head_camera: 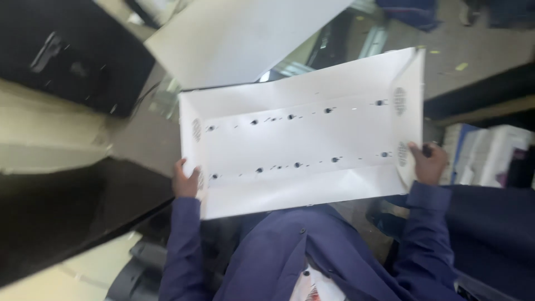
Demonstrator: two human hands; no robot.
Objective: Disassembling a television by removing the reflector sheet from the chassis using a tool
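Observation:
I hold a long white sheet-metal tray (301, 139) level in front of my chest, its open side facing up. Two rows of small dark holes run along its floor, and perforated round patches mark its end walls. My left hand (184, 181) grips the tray's left end near the front corner. My right hand (428, 163) grips the right end wall, thumb on the inside. Both arms wear dark blue sleeves.
A second white panel (245, 39) lies beyond the tray. A black case (67, 53) sits at the upper left, a dark surface (67, 217) at the left. White boxes (490, 156) stand at the right on the grey floor (462, 50).

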